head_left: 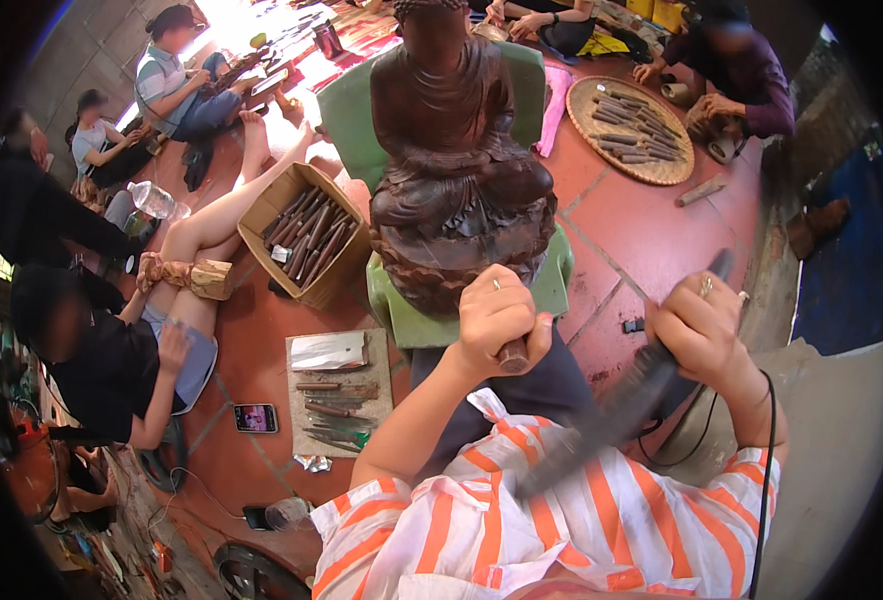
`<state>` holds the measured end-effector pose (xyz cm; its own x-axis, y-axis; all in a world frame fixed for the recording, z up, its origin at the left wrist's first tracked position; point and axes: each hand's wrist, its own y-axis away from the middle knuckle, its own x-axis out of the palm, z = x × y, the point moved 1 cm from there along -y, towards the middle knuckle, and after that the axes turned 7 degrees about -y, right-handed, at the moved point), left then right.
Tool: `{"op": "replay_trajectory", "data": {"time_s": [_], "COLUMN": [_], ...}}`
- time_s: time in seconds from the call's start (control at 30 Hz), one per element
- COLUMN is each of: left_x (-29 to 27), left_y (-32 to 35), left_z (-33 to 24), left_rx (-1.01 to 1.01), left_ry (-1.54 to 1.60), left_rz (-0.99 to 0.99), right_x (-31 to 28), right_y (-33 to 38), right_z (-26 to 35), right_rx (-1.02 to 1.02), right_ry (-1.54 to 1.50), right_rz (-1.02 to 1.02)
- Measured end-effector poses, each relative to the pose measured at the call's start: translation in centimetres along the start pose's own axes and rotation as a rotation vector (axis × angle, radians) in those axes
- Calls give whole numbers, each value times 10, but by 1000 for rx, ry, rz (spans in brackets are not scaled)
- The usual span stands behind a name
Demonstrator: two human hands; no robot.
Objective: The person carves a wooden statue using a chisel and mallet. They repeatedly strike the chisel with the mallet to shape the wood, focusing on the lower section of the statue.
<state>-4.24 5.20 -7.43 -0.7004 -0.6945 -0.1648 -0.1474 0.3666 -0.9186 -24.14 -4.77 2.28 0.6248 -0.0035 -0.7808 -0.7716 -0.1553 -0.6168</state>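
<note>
A dark brown wooden statue of a seated figure [447, 130] stands upright on a green plastic chair [347, 115] in front of me. Against the lower part of its base, my left hand [497, 318] is closed around a wooden-handled chisel [513, 357]. The round handle end points toward me, and the hand hides the blade. My right hand [700, 322] grips a long dark club-shaped mallet [602, 425], raised to the right of the statue. Its thick end slants down in front of my striped shirt, smeared by motion and apart from the chisel.
A cardboard box [334, 285] full of wooden-handled chisels stands left of the chair. Nearer lies a board [382, 430] with knives and files, beside a phone [256, 418]. A round woven tray [574, 110] holds more tools at right. Several people sit around; one holds a wood carving [212, 279].
</note>
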Motion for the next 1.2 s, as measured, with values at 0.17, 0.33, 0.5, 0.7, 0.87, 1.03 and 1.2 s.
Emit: {"op": "replay_trajectory", "data": {"time_s": [0.17,0.33,0.5,0.7,0.87,1.03,1.2], "left_x": [-8,-14,-20,-21,-10,-10,-8], "left_y": [4,9,9,9,-3,4,1], "left_z": [4,10,12,13,12,-2,-21], "left_rx": [32,65,77,103,183,289,289], "left_ry": [27,80,116,124,85,95,234], "left_rz": [42,92,141,180,254,253,285], "right_x": [3,0,2,6,-3,-3,-2], "right_y": [-6,-19,-23,-17,-15,-8,-5], "right_z": [11,23,26,23,29,32,30], "right_rx": [-10,14,-43,-45,80,91,104], "right_ry": [-23,224,231,149,194,87,-15], "right_rz": [-68,56,63,-45,29,9,-5]}}
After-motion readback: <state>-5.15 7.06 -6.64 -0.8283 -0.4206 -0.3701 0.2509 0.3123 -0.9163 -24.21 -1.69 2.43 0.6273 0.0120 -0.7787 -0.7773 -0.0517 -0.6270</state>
